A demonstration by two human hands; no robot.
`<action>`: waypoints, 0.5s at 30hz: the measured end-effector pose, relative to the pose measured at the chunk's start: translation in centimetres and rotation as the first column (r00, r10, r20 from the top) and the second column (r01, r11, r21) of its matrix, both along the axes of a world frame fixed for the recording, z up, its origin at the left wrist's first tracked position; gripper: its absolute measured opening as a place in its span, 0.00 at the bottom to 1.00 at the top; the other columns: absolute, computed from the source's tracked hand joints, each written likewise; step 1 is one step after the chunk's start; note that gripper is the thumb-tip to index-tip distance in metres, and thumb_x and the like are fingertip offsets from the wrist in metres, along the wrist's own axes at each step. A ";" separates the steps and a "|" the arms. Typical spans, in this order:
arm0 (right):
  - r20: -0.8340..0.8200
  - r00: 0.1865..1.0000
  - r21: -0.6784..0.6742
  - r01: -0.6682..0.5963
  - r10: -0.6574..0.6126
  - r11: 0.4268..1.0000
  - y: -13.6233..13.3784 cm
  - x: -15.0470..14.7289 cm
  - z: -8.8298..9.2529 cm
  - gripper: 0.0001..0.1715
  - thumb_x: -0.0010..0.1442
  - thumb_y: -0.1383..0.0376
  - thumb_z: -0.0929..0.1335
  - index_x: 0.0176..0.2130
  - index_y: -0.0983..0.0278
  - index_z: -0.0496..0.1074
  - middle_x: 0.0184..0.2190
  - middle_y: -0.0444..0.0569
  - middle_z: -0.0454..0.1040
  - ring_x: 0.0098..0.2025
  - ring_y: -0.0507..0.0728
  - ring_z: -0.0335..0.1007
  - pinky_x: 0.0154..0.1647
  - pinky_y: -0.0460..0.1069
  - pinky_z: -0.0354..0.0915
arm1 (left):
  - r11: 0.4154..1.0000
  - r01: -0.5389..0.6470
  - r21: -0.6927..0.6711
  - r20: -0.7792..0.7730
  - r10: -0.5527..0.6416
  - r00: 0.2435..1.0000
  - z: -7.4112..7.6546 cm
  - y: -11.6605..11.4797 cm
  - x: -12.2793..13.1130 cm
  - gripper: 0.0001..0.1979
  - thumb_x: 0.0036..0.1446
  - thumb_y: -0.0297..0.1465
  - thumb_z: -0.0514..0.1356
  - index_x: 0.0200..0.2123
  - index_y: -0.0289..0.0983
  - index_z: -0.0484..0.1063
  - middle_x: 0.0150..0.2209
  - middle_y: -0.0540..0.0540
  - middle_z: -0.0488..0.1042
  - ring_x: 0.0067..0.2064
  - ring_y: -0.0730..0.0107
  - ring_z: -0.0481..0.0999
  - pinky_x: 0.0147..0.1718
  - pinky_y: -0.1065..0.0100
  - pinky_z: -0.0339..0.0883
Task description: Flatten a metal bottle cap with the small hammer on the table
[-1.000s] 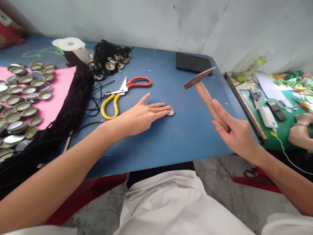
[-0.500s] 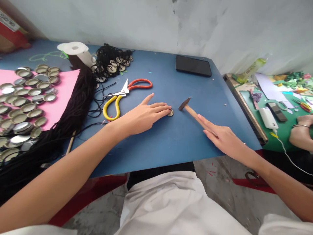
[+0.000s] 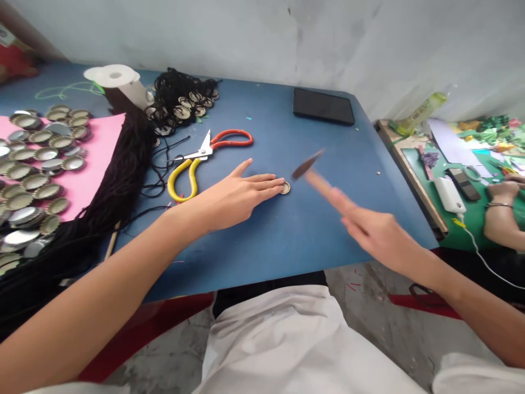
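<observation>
1. Right hand (image 3: pixel 379 235) is closed round the hammer (image 3: pixel 318 178) handle, low on the shaft; head is motion-blurred, just right of and above the cap (image 3: pixel 285 187).
2. Left hand (image 3: pixel 229 197) lies flat and open on the table (image 3: pixel 287 241), fingertips (image 3: pixel 279 183) touching the cap's left edge and pinning it. It grips nothing.
3. Cap sits on bare blue table, mid-front, between both hands.
4. Handling, my read: cap is light thin metal, will skid or flip if not pinned; crimped rim looks sharp. Hold by the edge, fingers clear of the strike spot.
5. Hammer: small, wooden handle, stiff, head-heavy.
6. Further out: scissors (image 3: pixel 197 164) left of the hand, black cord (image 3: pixel 123 180), loose caps on pink sheet (image 3: pixel 92 180), phone (image 3: pixel 323 106) at the back.
</observation>
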State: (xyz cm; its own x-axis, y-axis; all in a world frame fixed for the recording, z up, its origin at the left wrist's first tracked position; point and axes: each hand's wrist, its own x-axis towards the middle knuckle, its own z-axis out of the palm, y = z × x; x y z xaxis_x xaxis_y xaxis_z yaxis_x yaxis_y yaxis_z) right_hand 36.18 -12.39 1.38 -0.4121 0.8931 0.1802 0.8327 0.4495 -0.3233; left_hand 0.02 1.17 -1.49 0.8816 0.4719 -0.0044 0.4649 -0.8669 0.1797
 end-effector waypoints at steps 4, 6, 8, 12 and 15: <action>0.052 0.999 -0.080 -0.007 0.011 0.997 0.0 0.3 0.2 0.42 0.83 0.67 0.64 0.87 0.47 0.53 0.65 0.47 0.86 0.51 0.63 0.93 0.49 0.54 0.87 | 1.000 -0.004 -0.027 -0.016 0.003 1.000 0.2 0.1 0.0 0.47 0.63 0.13 0.47 0.83 0.42 0.64 0.82 0.46 0.65 0.84 0.60 0.63 0.86 0.37 0.40; 0.011 0.998 0.026 0.058 -0.059 0.998 -0.1 0.2 0.5 0.42 0.83 0.67 0.64 0.86 0.48 0.55 0.64 0.48 0.87 0.48 0.61 0.93 0.52 0.54 0.87 | 0.999 -0.005 -0.034 -0.026 0.004 1.000 0.2 0.1 -0.1 0.47 0.63 0.13 0.47 0.83 0.42 0.63 0.83 0.46 0.63 0.84 0.59 0.62 0.86 0.36 0.40; -0.003 0.997 0.040 0.074 -0.074 0.996 -0.2 0.0 0.5 0.42 0.83 0.67 0.64 0.87 0.49 0.54 0.62 0.48 0.88 0.46 0.61 0.93 0.50 0.54 0.87 | 0.999 -0.007 -0.034 -0.029 0.006 1.000 0.1 0.2 -0.1 0.48 0.63 0.13 0.47 0.84 0.42 0.62 0.83 0.46 0.63 0.84 0.58 0.63 0.85 0.33 0.40; 0.064 0.998 -0.204 0.018 -0.005 0.979 -0.2 -0.5 -0.2 0.42 0.84 0.64 0.62 0.87 0.44 0.49 0.65 0.45 0.87 0.49 0.64 0.93 0.45 0.56 0.87 | 1.000 -0.001 0.004 -0.008 0.001 1.000 -0.2 0.2 -0.3 0.46 0.65 0.14 0.47 0.82 0.42 0.65 0.82 0.43 0.66 0.83 0.52 0.65 0.84 0.30 0.46; 0.044 0.998 -0.236 0.055 -0.046 0.970 -0.4 -0.4 -0.9 0.41 0.85 0.63 0.62 0.87 0.41 0.49 0.72 0.43 0.81 0.55 0.66 0.92 0.50 0.59 0.87 | 0.996 0.005 0.085 0.030 -0.007 1.000 -0.4 0.4 -0.1 0.42 0.68 0.14 0.47 0.80 0.42 0.70 0.80 0.39 0.70 0.80 0.48 0.71 0.81 0.33 0.57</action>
State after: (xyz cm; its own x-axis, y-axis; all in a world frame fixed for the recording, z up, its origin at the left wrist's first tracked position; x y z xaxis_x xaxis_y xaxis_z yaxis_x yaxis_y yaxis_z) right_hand 35.76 -12.77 0.49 -0.3680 0.9283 -0.0535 0.8660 0.3212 -0.3832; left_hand -0.13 1.54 -1.93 0.8836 0.4642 0.0619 0.4552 -0.8824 0.1193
